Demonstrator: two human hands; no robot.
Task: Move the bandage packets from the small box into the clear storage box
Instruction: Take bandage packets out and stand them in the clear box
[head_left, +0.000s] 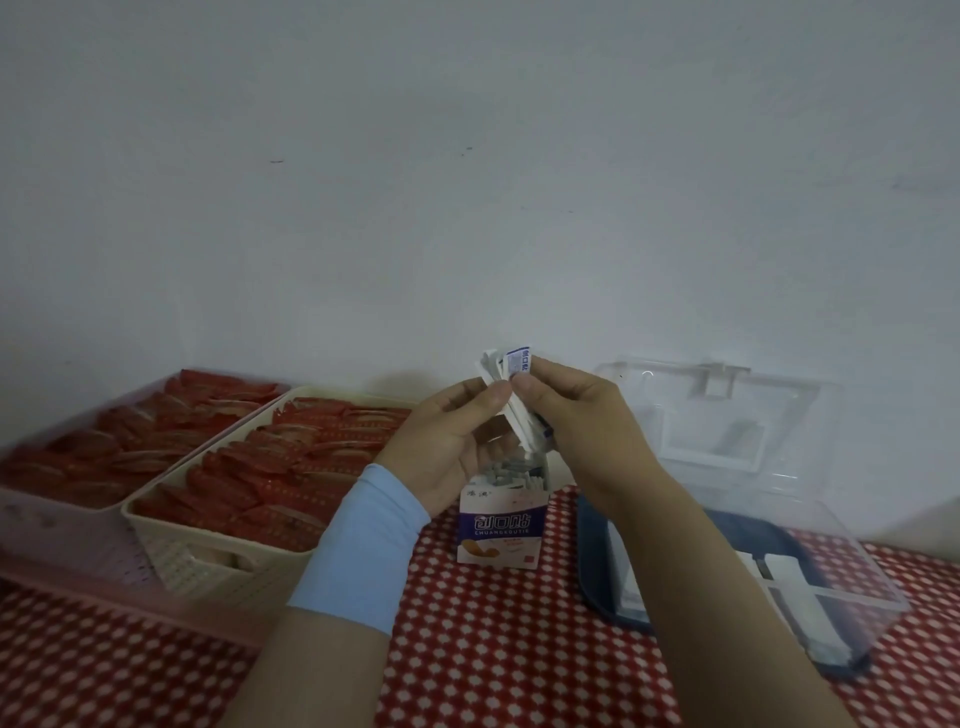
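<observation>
Over the dotted tablecloth (519, 649), bandage packets (511, 397) are pinched mid-frame by the left hand (447, 441) and right hand (576, 410) above the small box (498, 525), likely to be squared for the clear storage box (810, 525).

The small box (496, 525) is standing upright on the red-and-white patterned cloth (519, 649), its top open and more packets showing inside. Directly above the small box, the left hand (447, 447) and the right hand (566, 410) are together pinching a fanned bundle of bandage packets (511, 410). A light blue wristband (358, 551) is sitting on the left forearm, just left of the small box. To the right of the small box, the clear storage box (831, 561) is lying open, lid raised behind it. Left of the small box, a cream basket (208, 561) is holding red packets (291, 467); a pink basket (78, 545) is sitting farther left.
</observation>
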